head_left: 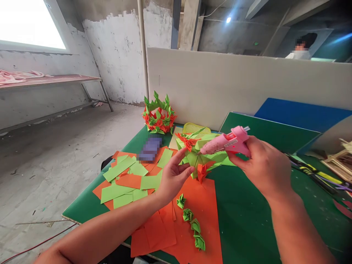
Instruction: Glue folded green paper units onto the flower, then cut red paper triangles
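My right hand (265, 167) is wrapped round a pink glue gun (232, 142), whose nozzle points left at a folded-paper piece (195, 160) of light green leaves with orange paper flowers. The nozzle tip is close to the green paper; whether it touches I cannot tell. My left hand (174, 178) grips the near left side of this piece, fingers bent against it, so part of the paper is hidden. Below it, several small green paper roses (188, 215) lie in a row on an orange sheet (210, 216).
Loose green and orange paper pieces (122, 168) cover the left of the green table (247, 220). A finished-looking paper crown (158, 119) stands at the back, near a blurred phone-like object (150, 148). Tools (319, 172) lie at right. A pale partition (233, 82) rises behind; a person is beyond it.
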Action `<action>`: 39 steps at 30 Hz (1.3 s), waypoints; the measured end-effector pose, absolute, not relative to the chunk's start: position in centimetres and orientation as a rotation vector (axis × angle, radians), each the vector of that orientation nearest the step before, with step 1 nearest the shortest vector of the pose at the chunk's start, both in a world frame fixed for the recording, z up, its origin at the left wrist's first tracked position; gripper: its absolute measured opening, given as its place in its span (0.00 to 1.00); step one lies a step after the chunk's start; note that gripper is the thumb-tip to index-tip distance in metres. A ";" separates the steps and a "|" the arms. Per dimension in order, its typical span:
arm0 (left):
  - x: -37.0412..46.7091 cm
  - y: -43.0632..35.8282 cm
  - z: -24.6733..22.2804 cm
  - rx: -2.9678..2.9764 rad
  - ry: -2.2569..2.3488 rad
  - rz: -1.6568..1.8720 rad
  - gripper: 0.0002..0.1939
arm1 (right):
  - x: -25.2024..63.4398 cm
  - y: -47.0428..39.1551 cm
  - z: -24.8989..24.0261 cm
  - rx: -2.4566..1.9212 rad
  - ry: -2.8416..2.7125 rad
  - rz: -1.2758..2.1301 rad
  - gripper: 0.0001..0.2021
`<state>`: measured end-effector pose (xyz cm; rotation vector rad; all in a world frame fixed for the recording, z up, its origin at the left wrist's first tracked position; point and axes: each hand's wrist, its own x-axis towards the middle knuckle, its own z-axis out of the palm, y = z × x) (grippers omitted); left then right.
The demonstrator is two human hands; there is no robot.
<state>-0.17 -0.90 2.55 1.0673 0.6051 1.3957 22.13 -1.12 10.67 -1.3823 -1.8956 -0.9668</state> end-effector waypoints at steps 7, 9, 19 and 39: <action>-0.2 -1.1 2.7 1.047 0.638 1.403 0.30 | 22.1 -1.0 10.5 -1.379 -1.948 -0.960 0.08; -0.2 -1.1 2.7 1.047 0.645 1.405 0.30 | 22.1 -1.0 10.5 -1.365 -1.946 -0.977 0.07; -0.2 -0.8 2.2 1.063 0.637 1.407 0.30 | 22.5 -1.1 10.7 -1.325 -1.951 -0.988 0.07; -0.4 -0.8 2.6 1.055 0.672 1.422 0.30 | 22.6 -1.0 10.7 -1.291 -1.926 -1.047 0.05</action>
